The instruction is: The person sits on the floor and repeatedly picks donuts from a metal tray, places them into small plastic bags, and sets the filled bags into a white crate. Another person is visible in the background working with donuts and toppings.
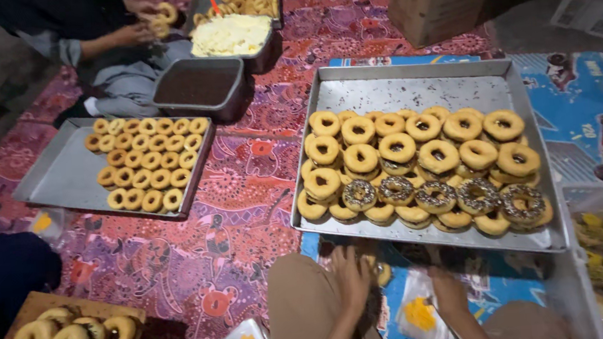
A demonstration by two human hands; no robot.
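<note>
Doughnut [381,274] under left hand [351,272], fingers seemingly curled; right hand [446,293] grips plastic bag [419,316].

Patterned red floor mat [239,196], two doughnut trays [417,85] [58,174], blue sheet [583,97]

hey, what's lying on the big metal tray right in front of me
On the big metal tray lie ring doughnuts, stacked in overlapping rows. The front row carries dark sprinkles. The lower doughnuts are mostly covered, so their tops cannot be seen.

Dim overhead light, dark corners, soft blur.
</note>
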